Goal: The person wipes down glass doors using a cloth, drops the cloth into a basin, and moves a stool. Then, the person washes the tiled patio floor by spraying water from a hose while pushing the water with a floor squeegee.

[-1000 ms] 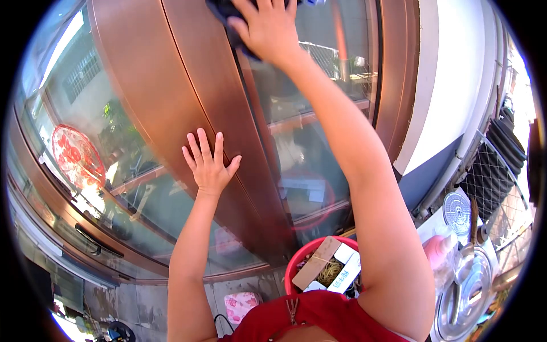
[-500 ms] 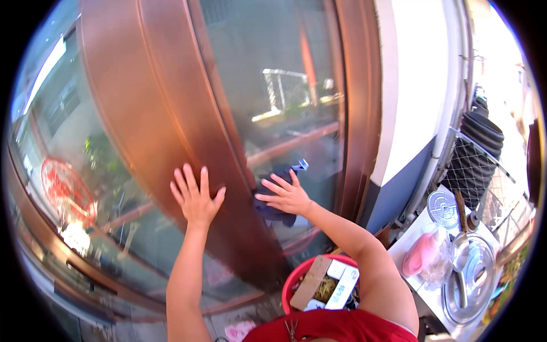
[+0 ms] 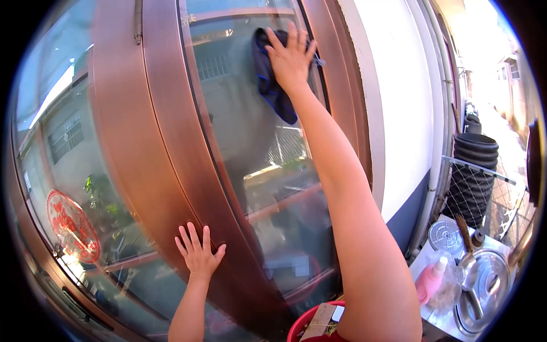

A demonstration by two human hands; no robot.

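Your hands are working well apart: your right hand (image 3: 290, 67) is pressing the dark cloth (image 3: 277, 98) flat against the glass (image 3: 231, 117), while your left (image 3: 200, 257) is bracing lower on the brown frame (image 3: 122, 131). The cloth is lying up and right of your left, its length running roughly upright.

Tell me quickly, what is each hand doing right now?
Left hand: open, palm against the coppery-brown metal door frame, holding nothing.
Right hand: fingers spread over a dark blue cloth, against the clear glass pane.
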